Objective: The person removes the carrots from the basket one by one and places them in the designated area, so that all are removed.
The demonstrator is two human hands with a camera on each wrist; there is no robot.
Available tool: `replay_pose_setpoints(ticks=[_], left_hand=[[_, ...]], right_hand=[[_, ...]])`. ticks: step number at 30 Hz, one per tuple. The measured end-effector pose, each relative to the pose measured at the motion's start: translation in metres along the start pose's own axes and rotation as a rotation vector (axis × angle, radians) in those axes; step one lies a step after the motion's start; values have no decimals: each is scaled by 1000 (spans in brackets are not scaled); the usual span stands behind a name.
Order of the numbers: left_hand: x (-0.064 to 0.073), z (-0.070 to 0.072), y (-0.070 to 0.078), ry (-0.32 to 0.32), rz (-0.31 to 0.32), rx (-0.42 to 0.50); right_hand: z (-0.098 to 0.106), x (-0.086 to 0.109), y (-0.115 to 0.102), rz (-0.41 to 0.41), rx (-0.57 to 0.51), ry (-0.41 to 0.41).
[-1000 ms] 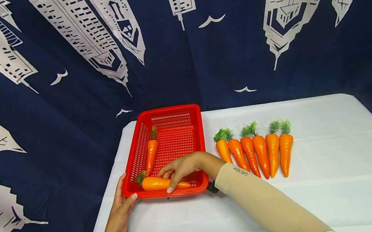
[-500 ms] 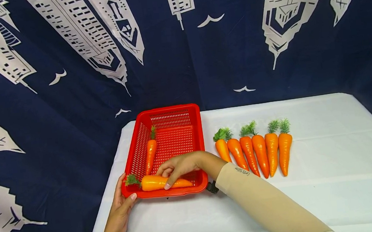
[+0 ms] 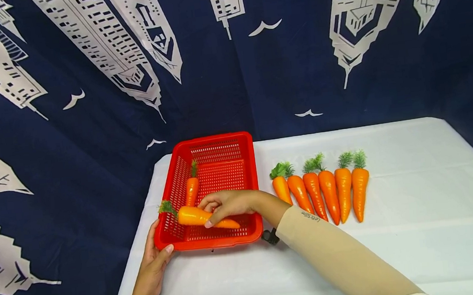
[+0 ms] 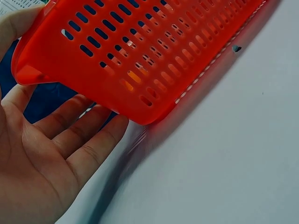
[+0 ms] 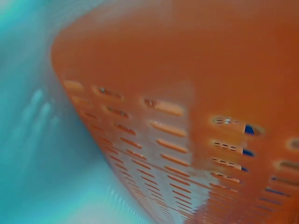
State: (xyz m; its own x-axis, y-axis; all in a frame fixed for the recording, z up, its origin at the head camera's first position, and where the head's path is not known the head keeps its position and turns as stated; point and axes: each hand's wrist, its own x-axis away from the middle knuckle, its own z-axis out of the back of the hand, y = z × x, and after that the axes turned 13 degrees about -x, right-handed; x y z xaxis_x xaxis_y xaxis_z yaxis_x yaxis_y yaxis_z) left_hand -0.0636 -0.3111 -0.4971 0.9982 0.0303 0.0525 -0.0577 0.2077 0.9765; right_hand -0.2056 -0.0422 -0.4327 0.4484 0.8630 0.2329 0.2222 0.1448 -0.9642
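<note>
A red slotted plastic basket (image 3: 212, 243) stands at the table's left side. My left hand (image 3: 151, 272) holds its near left corner, thumb on the rim and fingers along the outer wall; the left wrist view shows those fingers (image 4: 88, 144) spread against the basket's side (image 4: 154, 60). Inside, my right hand (image 3: 227, 206) pinches a thick orange carrot (image 3: 193, 215), its green top toward the left wall and its tip pointing right. Behind it a second carrot (image 3: 192, 189) leans along the left wall, its lower end hidden. The right wrist view is filled by the basket's wall (image 5: 140, 56).
Right of the basket lies a row of several carrots (image 3: 329, 195), green tops away from me; my right forearm passes over some of the tips. A white cloth covers the table (image 3: 424, 204). A dark blue patterned curtain (image 3: 273, 81) hangs behind and to the left.
The carrot in my right hand first shifted left in the basket, its top coming to the left rim. Then it rose away from the near wall, over the other carrot's lower end. My left hand stayed put.
</note>
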Motion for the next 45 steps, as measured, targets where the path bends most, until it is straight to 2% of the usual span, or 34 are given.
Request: replay_pose_setpoints(ticks=[5, 16, 20, 31, 45], left_hand=[[1, 2, -1, -3, 0, -7], [2, 3, -2, -2, -5, -6], [2, 2, -3, 3, -7, -2], [2, 0, -4, 1, -10, 2], [0, -1, -2, -2, -16, 8]], right_hand=[[-4, 6, -6, 75, 30, 100], [-9, 32, -8, 129, -7, 344], [-10, 38, -5, 169, -24, 407], [-18, 61, -3, 263, -97, 452], [-6, 88, 13, 315, -191, 518]])
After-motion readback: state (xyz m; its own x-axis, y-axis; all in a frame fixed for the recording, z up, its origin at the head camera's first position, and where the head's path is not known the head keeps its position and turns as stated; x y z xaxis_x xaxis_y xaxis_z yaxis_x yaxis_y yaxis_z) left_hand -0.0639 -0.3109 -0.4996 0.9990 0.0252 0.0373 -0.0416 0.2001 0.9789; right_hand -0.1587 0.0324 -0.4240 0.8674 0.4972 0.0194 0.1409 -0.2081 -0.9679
